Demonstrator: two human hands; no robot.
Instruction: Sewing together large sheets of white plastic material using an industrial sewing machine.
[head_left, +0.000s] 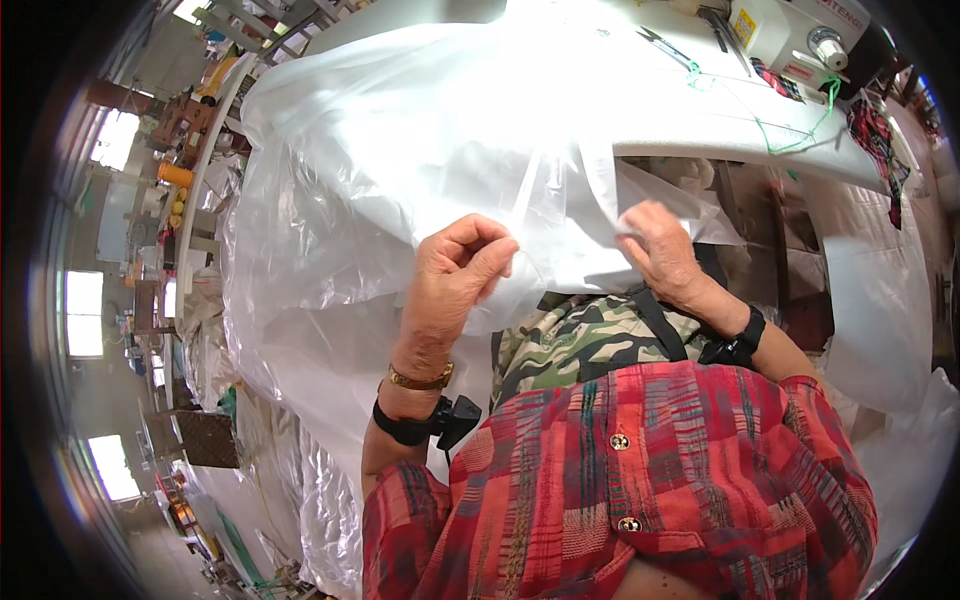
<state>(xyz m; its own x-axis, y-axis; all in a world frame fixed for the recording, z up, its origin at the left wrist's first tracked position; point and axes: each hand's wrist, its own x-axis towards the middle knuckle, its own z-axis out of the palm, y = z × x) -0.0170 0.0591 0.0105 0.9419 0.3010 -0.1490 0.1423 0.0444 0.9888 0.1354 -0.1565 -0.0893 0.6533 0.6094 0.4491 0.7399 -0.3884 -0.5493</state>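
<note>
A large sheet of thin, clear white plastic film [330, 190] drapes over the white table and hangs down toward my lap. My left hand [455, 270] is closed in a pinch, thumb against fingers, on a narrow edge of the film. To the right, my right hand [665, 255] is slightly blurred, its fingers closed on another narrow fold of the same film. Between the hands, two pale bands of film run up to the bright table top, where glare hides their far ends.
A white sewing machine [800, 40] stands at the far right of the table [720, 125]. Near it lie thread snips [665, 45], green thread [800, 147] and a red-and-black cord bundle [875, 140]. More film [875, 310] hangs at the right. Camouflage cloth [570, 340] covers my lap.
</note>
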